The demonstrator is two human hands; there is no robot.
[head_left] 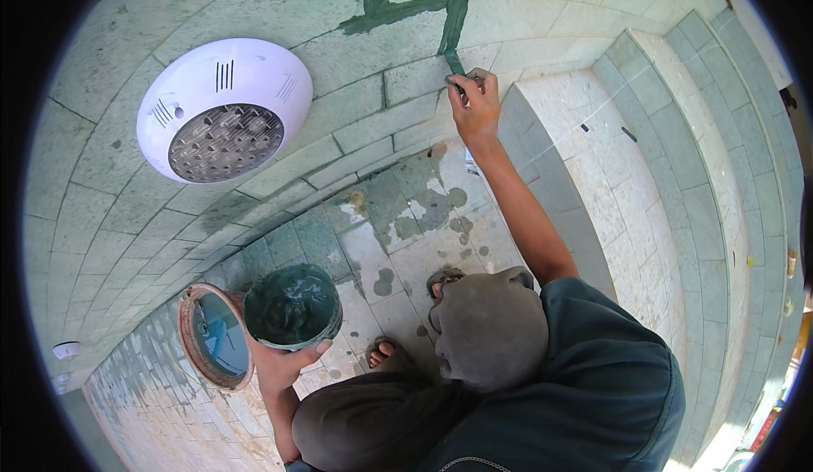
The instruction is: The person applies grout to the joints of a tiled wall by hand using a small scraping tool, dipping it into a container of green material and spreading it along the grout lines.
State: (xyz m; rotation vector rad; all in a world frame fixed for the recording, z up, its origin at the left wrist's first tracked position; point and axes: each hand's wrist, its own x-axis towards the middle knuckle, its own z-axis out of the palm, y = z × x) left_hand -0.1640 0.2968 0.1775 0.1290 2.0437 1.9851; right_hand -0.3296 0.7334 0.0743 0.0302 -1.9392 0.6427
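My left hand (281,365) grips a round tub (332,330) low on the left, its thumb along the near side. Wet dark green paste (292,303) coats the inside of the tub. My right arm reaches up to the tiled wall (415,78), where my right hand (476,104) pinches a small flat spreader (455,63) smeared with green. The spreader's tip meets the lower end of a green paste streak (455,16) along the tile joints. Most of its grip is hidden by my fingers.
Beside the tub stands a bucket (185,307) with water and a blue object inside. A round white light fixture (224,66) sticks out from the wall. Tiled steps (610,167) rise at the right. Wet splashes (436,205) mark the floor near my feet.
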